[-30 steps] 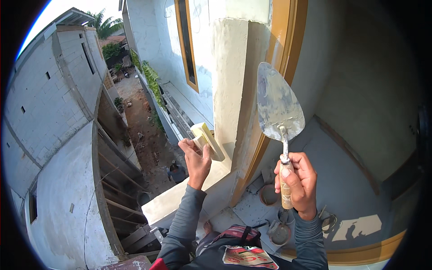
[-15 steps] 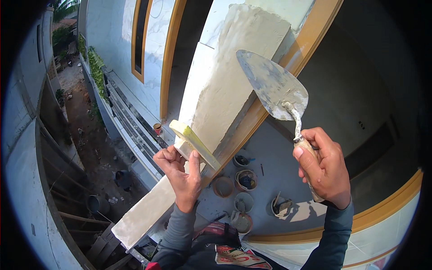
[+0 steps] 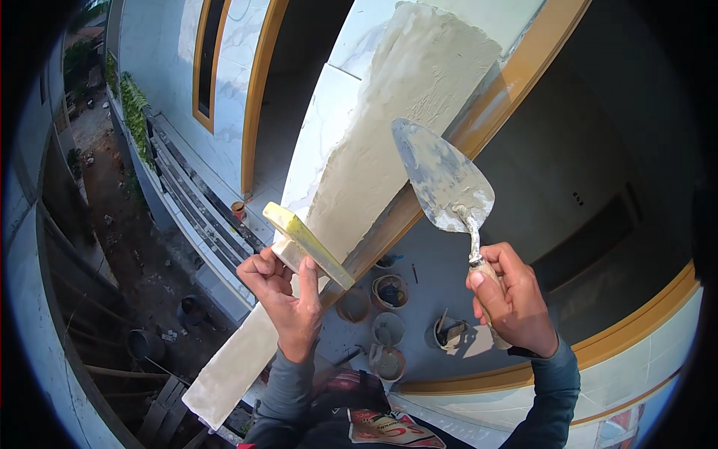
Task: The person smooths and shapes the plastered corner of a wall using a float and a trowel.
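Observation:
My right hand [image 3: 516, 299] is closed round the wooden handle of a pointed trowel [image 3: 441, 176], its metal blade smeared with grey mortar and turned up. My left hand [image 3: 288, 303] grips the back of a yellowish plastering float [image 3: 310, 247] with the thumb along it. Beyond both tools stretches a band of fresh beige plaster [image 3: 396, 142], with white marbled tile [image 3: 321, 135] along its left side. The float is close to the near end of this plaster; whether it touches cannot be told. The trowel blade overlaps the plaster's right edge in view.
An orange-brown wooden frame [image 3: 516, 97] runs along the plaster's right side. Several buckets [image 3: 389, 292] stand on the floor below, one holding tools [image 3: 449, 333]. A pale plastered ledge [image 3: 228, 370] slants to the lower left, above a drop to a dirt passage [image 3: 112, 179].
The trowel and my right hand have come lower and a little left. My left hand with the float has shifted slightly left in view. The whole view has also moved somewhat.

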Demonstrator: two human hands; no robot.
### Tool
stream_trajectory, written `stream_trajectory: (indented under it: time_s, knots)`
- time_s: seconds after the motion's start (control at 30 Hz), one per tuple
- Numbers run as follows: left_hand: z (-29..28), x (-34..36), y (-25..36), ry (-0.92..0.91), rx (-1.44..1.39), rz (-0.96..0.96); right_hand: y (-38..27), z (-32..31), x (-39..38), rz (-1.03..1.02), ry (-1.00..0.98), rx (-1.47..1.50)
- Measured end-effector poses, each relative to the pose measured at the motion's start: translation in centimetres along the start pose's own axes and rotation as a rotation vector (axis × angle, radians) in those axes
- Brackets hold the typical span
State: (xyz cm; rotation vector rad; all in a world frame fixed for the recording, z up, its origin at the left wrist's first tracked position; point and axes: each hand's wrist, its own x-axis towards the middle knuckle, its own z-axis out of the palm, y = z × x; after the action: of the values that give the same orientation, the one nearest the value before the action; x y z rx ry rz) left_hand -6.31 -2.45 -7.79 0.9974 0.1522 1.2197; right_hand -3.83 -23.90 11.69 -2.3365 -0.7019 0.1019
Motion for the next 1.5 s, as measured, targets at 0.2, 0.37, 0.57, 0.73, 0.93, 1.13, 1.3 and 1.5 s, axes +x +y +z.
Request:
stream_trajectory:
  time_s: [0.2,0.37,0.57,0.73,0.93,1.13,1.3,1.5]
  knots:
    - [-0.3,-0.1,-0.5,-0.020,-0.027,-0.013,-0.9,-1.3,-0.7,-0.020,0.009,-0.104]
    - [-0.3,-0.2,-0.5,-0.028,-0.019,-0.019,-5.3,-3.0,-0.2,-0.126,0.335,0.030]
    - [-0.1,-0.3,-0.6,-0.033,-0.018,-0.028,-6.5,-3.3,0.1,-0.023,0.149,0.275]
    - [-0.3,-0.2,-0.9,-0.035,-0.034,-0.031,-3.5,-0.5,0.3,0.325,-0.331,0.230]
    - [-1.3,0.1,-1.3,-0.017,0.007,-0.014,-3.2,-1.0,-1.6,0.110,-0.094,0.164]
    - [-1.1,0.0,-1.1,0.010,-0.035,-0.042,-1.2,-1.4,-0.7,0.102,-0.003,0.112]
    - [-0.6,0.1,-0.5,-0.021,-0.022,-0.037,0.3,-2.2,-0.9,-0.115,-0.026,-0.285]
    - [-0.8,-0.1,-0.6,-0.006,-0.039,-0.041,-6.6,-4.0,-0.1,-0.096,0.347,0.016]
